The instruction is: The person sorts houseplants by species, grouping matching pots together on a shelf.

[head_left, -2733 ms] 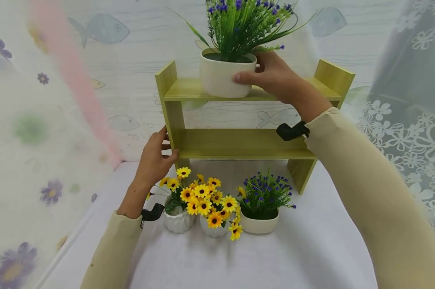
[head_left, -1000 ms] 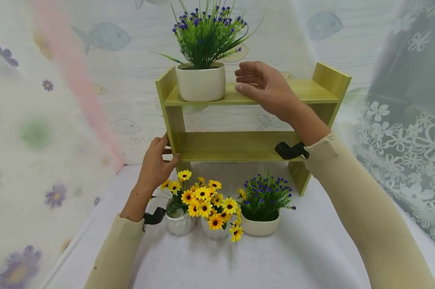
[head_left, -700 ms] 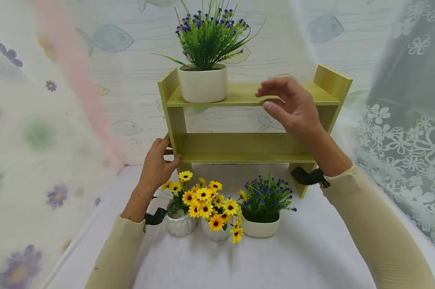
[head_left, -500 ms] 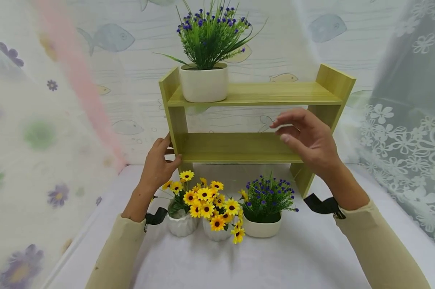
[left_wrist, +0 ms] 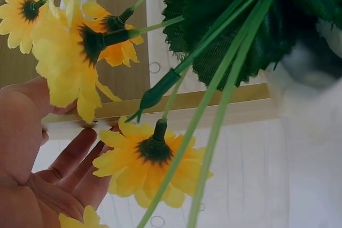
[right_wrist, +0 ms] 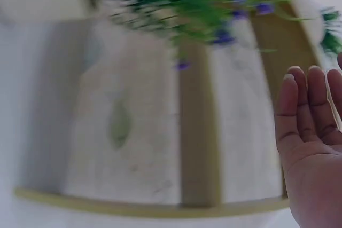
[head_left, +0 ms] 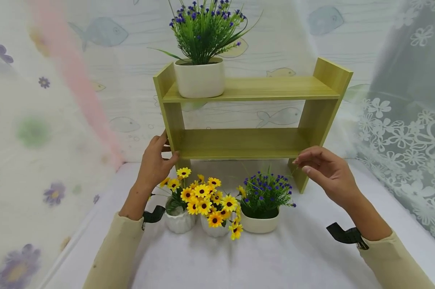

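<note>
My left hand [head_left: 155,162] holds the left side panel of a wooden shelf [head_left: 246,143], thumb at the front edge and fingers behind. The same hand [left_wrist: 48,158] shows in the left wrist view, partly behind yellow flowers. My right hand [head_left: 329,174] holds nothing; its fingers are relaxed, near the shelf's lower right leg. In the right wrist view the right hand [right_wrist: 315,126] shows its palm and extended fingers. A white oval pot [head_left: 200,80] with a purple-flowered plant [head_left: 206,34] stands upright at the left end of the top board.
Before the shelf, on a white-covered table [head_left: 239,265], stand two white pots [head_left: 180,222] of yellow flowers [head_left: 203,196] and a cream pot [head_left: 260,224] with purple flowers [head_left: 266,190]. Patterned curtains [head_left: 54,120] hang behind and at both sides.
The large purple-flowered pot moved left along the top board, and my right hand let it go. That hand then moved down and right. My left hand stays on the side panel.
</note>
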### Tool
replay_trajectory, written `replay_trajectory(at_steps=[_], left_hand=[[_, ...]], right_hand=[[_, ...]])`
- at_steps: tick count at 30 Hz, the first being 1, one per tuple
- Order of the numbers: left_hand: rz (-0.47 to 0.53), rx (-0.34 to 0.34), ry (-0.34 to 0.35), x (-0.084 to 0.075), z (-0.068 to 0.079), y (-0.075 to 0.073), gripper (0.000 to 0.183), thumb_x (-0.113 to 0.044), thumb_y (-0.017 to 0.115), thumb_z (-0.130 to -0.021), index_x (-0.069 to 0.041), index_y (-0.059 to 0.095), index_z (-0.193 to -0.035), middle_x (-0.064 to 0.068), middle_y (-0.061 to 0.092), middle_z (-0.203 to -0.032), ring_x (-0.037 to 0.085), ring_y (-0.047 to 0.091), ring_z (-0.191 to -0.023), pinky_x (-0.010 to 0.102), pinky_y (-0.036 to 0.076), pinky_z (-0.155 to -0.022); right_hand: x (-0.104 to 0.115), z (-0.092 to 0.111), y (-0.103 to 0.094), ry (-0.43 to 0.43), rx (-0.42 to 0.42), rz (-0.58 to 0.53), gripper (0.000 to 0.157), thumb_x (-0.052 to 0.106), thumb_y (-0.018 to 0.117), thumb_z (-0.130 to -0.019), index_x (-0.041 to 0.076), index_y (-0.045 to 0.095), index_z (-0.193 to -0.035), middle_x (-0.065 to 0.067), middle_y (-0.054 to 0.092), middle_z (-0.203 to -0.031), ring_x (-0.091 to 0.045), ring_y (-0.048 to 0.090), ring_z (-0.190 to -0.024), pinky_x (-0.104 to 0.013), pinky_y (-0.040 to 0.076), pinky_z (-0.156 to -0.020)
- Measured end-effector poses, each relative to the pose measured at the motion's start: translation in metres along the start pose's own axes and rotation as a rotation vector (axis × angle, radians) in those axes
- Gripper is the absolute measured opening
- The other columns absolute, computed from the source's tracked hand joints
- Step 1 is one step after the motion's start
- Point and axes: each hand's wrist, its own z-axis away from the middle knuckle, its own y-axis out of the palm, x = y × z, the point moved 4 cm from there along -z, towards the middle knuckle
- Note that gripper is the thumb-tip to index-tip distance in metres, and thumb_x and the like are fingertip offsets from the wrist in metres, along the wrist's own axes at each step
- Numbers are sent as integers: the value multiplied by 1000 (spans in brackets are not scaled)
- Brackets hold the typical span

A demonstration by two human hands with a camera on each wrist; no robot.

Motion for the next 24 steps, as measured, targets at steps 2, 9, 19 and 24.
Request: replay_trajectory(at_steps=[2,9,19,24], left_hand=[[-4,-4,-2,1,0,-1,79,-10,69,-100,-17,31,-169,22,56,-131,40,69,-113,55,63,-91],[-7,4,-14,4,2,0,78,-11,69,-101,-18,33,-169,20,56,-132,38,69,-113,54,64,-88],[-18,1,-16,0,1,0,77,-11,69,-101,-16,33,-168,21,56,-132,39,69,-113,55,63,-91],[-20,3,-13,-1,2,2,77,-10,69,-100,-15,33,-168,22,56,-131,40,69,-112,55,63,-90]], right_hand=[[-11,7,-1,68,22,54,26,-22,54,-97,-18,57,-122,-13,67,-118,-19,69,-111,-21,58,-93],[-44,19,-7,200,73,179,29,-13,56,-101,-14,55,-131,-11,67,-119,-12,68,-110,-18,58,-91],[-88,33,-16,343,228,-30,50,22,20,-119,-12,50,-141,-7,63,-130,-16,66,-113,-27,56,-99],[-99,46,-7,510,312,147,39,3,48,-109,-20,45,-141,-29,57,-137,-25,65,-124,-25,57,-96]])
